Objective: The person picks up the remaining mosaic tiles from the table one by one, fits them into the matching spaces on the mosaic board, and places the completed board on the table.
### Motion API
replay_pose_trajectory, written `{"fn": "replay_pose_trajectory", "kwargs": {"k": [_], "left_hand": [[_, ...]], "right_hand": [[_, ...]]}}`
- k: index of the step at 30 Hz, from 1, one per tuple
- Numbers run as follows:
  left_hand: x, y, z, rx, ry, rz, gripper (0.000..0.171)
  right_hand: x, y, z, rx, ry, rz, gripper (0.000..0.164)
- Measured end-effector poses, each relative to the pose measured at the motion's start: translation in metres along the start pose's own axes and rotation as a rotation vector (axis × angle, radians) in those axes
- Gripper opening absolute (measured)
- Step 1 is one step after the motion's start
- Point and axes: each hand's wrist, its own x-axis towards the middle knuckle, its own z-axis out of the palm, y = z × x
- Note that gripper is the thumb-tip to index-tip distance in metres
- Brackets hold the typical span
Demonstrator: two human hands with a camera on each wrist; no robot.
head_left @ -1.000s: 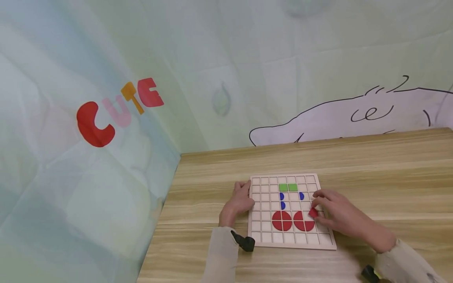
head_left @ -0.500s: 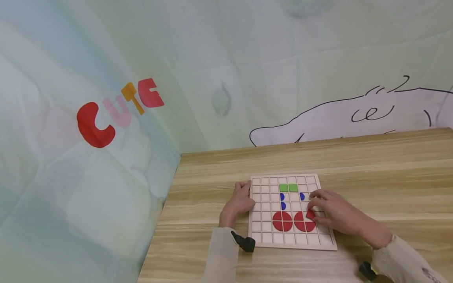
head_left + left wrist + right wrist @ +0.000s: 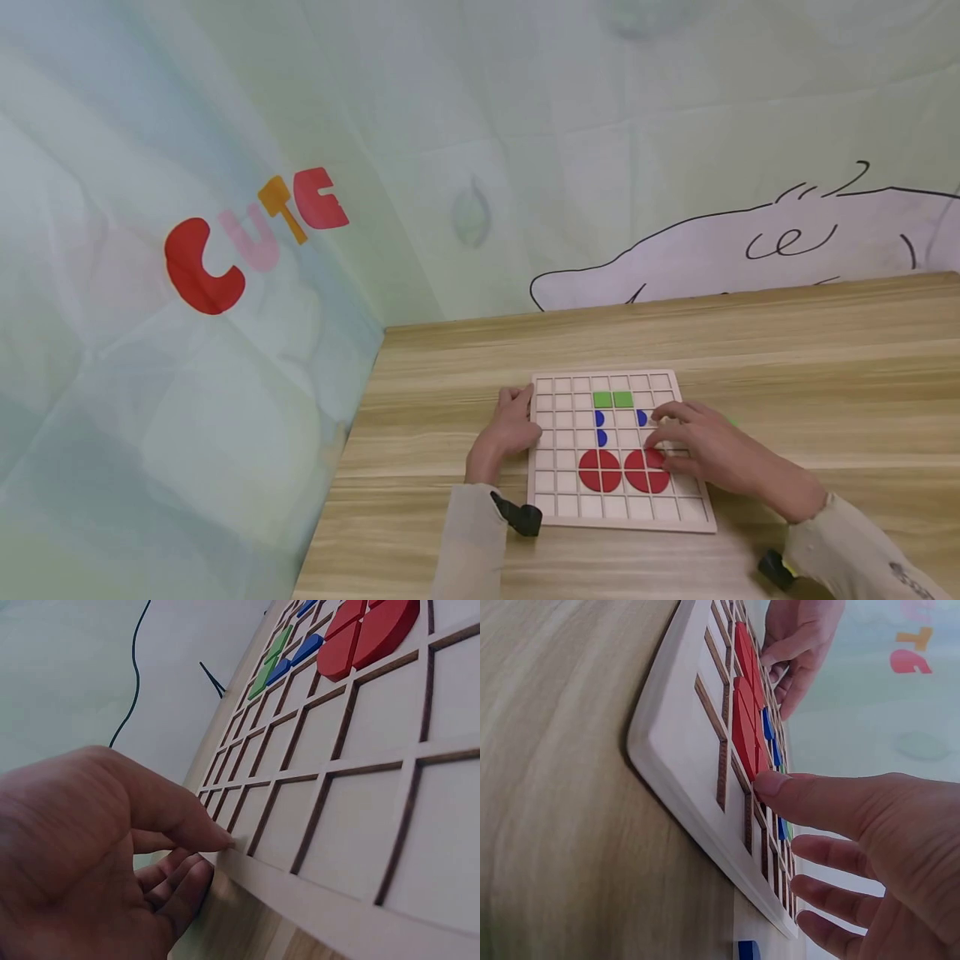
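Note:
A pale wooden grid board (image 3: pixel 557 507) lies on the table. My left hand (image 3: pixel 510 429) holds its left edge; in the left wrist view the thumb tip (image 3: pixel 223 838) touches the rim, with other fingers curled beside it. On the board's right side, my right hand (image 3: pixel 712 446) pinches a red quarter-circle piece (image 3: pixel 657 457) between thumb and index finger. That piece lies in its cell, filling out the right red circle. The right wrist view shows the thumb (image 3: pixel 776 787) on the red piece; the index fingertip is hidden behind it.
Another red circle (image 3: pixel 591 479) of quarter pieces sits to the left. Above are two green squares (image 3: pixel 603 400) and several blue half-circles (image 3: pixel 600 418). Right of the board, a green piece (image 3: pixel 733 422) shows behind my right hand. A blue piece (image 3: pixel 747 949) lies beside the board.
My right hand has moved slightly left and lowered the red quarter piece from a tilt into its cell. My left hand stays at the board's edge.

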Motion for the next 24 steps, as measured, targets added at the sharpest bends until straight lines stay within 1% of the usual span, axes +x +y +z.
{"fn": "replay_pose_trajectory", "kwargs": {"k": [6, 12, 14, 19, 24], "left_hand": [[0.0014, 0.0002, -0.0004, 0.003, -0.004, 0.01, 0.079], [0.001, 0.0002, 0.0, 0.009, -0.002, 0.009, 0.079], [0.0007, 0.0003, 0.0001, 0.011, -0.001, 0.007, 0.078], [0.001, -0.0002, 0.0008, 0.011, 0.004, 0.004, 0.078], [0.0015, -0.0005, 0.0006, 0.012, 0.003, 0.009, 0.078]], "right_hand": [[-0.0005, 0.0007, 0.0001, -0.009, 0.031, -0.047, 0.022], [-0.0021, 0.0004, -0.0019, -0.009, 0.032, -0.078, 0.024], [-0.0022, 0.0, -0.0018, -0.006, 0.029, -0.069, 0.025], [-0.0018, -0.0009, -0.0005, 0.008, 0.021, -0.014, 0.021], [-0.0009, -0.0005, 0.0011, 0.014, 0.033, -0.003, 0.018]]}}
